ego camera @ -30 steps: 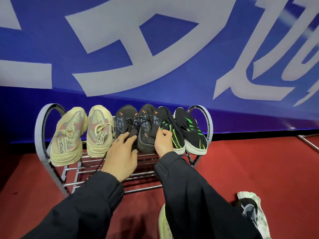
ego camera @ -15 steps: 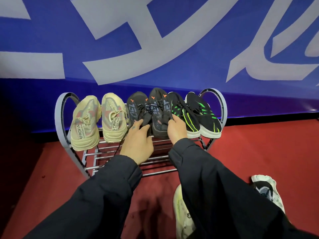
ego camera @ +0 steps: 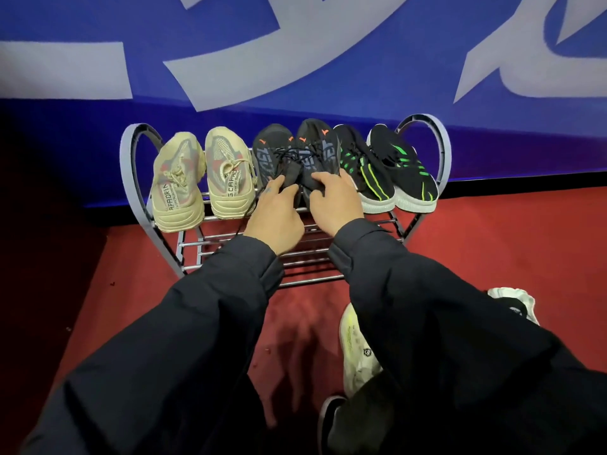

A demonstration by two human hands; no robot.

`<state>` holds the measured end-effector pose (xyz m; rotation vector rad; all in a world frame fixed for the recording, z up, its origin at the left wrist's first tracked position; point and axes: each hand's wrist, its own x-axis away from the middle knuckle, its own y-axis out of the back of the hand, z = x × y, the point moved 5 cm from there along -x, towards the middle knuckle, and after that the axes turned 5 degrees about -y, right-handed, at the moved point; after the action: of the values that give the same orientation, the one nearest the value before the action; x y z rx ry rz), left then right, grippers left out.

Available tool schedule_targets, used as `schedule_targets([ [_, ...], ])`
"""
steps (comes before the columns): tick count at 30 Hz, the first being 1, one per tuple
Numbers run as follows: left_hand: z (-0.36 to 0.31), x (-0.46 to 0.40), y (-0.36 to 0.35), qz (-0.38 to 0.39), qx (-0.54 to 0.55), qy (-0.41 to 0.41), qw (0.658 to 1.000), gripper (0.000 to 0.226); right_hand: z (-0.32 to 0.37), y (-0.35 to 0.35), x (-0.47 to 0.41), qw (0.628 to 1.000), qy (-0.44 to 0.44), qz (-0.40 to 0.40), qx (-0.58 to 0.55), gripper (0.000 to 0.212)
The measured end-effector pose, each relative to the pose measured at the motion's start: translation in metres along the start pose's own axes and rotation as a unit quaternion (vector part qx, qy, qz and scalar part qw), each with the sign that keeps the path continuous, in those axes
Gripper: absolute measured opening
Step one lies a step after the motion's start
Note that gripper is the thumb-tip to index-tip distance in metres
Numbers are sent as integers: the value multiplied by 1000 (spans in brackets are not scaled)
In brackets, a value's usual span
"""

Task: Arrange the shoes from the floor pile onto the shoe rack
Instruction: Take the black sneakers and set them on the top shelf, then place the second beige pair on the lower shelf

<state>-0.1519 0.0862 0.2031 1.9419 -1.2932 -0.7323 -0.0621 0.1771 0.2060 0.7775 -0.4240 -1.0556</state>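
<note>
Fingers of the left hand (ego camera: 274,218) and right hand (ego camera: 333,200) lie loosely spread on the heels of the dark grey pair (ego camera: 297,156), mid-frame on the shoe rack (ego camera: 423,221). Best to press both heels level, tucking loose laces inward.

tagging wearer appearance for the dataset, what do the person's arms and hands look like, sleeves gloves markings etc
Both arms wear long, loose black jacket sleeves of smooth fabric with gathered cuffs at the wrists. The left hand and right hand are bare: no gloves, rings or watch visible. A small dark mark sits near the left hand's knuckles.
</note>
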Motion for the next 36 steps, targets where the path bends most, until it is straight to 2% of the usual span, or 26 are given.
schedule_targets([
  [2,-1,0,-1,2,5,-2,1000,58,-2,8,-1,1000,-5,24,10,43],
  [4,-6,2,1,-20,8,-14,1000,55,6,32,-4,999,-5,-13,-30,34],
  [6,-15,6,6,-76,2,-41,996,49,11,57,-5,995,9,-31,-90,24],
  [8,-28,12,5,-111,-14,-81,990,42,9,73,-1,988,28,13,-149,17],
  [11,-45,19,-20,-63,-2,-113,992,36,-17,78,19,973,-2,99,-209,14],
  [16,-45,37,-99,73,38,-59,995,32,-118,51,55,959,-123,128,-222,14],
  [19,-20,64,-158,174,32,-20,984,31,-206,2,99,948,-229,150,-161,19],
  [23,7,94,-215,284,-13,7,959,33,-292,-65,173,916,-324,232,45,17],
  [26,12,103,-230,310,-31,7,950,36,-295,-87,197,925,-289,208,129,32],
  [30,17,105,-236,310,-9,31,950,33,-282,-119,209,901,-193,303,244,40],
  [34,21,106,-241,314,21,60,947,31,-287,-133,218,890,-147,331,278,49],
  [36,24,108,-245,318,21,79,945,31,-288,-130,215,898,-131,315,279,41],
])
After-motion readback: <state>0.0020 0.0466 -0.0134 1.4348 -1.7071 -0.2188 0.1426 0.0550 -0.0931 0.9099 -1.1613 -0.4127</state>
